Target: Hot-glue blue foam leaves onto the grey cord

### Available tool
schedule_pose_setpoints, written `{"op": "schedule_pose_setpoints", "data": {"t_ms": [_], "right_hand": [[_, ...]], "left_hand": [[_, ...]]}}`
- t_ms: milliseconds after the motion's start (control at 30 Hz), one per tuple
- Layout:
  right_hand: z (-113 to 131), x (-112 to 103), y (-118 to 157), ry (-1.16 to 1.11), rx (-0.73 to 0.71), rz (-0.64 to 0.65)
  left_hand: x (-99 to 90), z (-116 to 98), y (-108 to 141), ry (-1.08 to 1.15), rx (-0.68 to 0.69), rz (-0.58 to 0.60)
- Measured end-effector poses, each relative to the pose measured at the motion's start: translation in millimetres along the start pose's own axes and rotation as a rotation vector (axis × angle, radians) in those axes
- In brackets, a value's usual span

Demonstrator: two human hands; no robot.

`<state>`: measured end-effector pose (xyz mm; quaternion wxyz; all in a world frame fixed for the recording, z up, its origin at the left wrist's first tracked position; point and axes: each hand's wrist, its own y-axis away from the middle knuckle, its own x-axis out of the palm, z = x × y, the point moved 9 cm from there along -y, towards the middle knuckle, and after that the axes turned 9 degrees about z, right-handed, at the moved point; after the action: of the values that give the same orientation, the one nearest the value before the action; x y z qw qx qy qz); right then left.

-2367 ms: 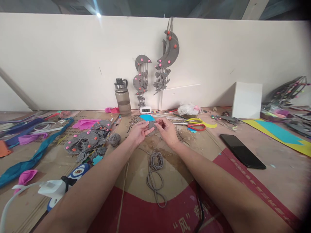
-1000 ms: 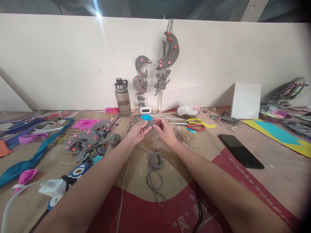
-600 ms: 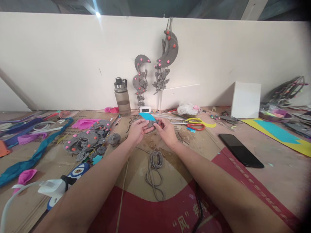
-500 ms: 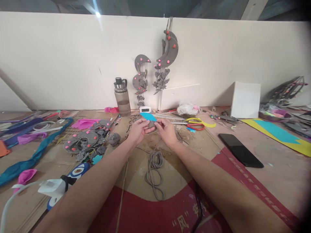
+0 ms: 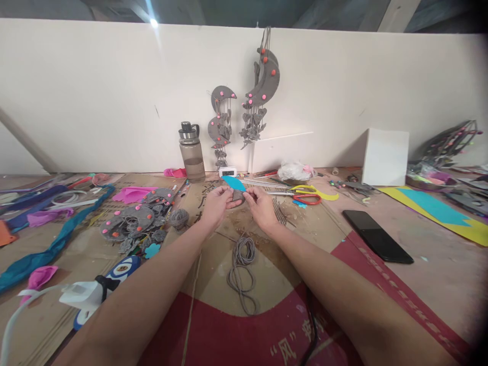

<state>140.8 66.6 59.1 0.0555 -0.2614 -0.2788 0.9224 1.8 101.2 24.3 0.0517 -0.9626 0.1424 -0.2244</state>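
My left hand (image 5: pixel 216 207) is closed on a small dark grey piece (image 5: pixel 238 195), which looks like felt. My right hand (image 5: pixel 262 207) pinches the same piece at its right edge. Out from behind it, up and to the left, sticks a bright blue curved piece (image 5: pixel 233 182), also felt-like. How the two pieces are joined, if at all, is hidden by my fingers. Below my hands a loose coil of grey cord (image 5: pixel 244 250) lies on the cardboard (image 5: pixel 213 274).
Grey crescents with pom-poms (image 5: pixel 139 216) and a yarn ball (image 5: pixel 179 218) lie left. Behind are a water bottle (image 5: pixel 191 155) and a small clock (image 5: pixel 227 172). Right of my hands are red-handled scissors (image 5: pixel 308 199) and a phone (image 5: pixel 375 235). A power strip (image 5: pixel 124 269) sits front left.
The blue and grey pieces have shifted and tilted slightly between my fingers. Both hands stay in nearly the same place, still gripping.
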Motion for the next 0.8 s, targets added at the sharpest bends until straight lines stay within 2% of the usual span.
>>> {"op": "schedule_pose_setpoints", "data": {"t_ms": [167, 333, 567, 667, 800], "right_hand": [[-8.7, -0.1, -0.6, -0.022, 0.058, -0.002], [3.4, 5.9, 0.2, 0.015, 0.023, 0.054], [33.7, 17.6, -6.7, -0.206, 0.072, 0.281], [52.0, 4.0, -13.0, -0.353, 0.09, 0.344], [82.1, -29.8, -15.9, -0.599, 0.118, 0.349]], "left_hand": [[-6.9, -4.4, -1.5, -0.069, 0.072, -0.057], [-15.5, -11.8, -3.3, -0.097, 0.143, -0.098], [-32.9, -12.1, -8.5, 0.143, 0.12, -0.138], [-48.2, -6.7, -14.4, 0.255, 0.08, -0.203], [-63.2, 1.3, -20.6, 0.358, 0.036, -0.282]]}}
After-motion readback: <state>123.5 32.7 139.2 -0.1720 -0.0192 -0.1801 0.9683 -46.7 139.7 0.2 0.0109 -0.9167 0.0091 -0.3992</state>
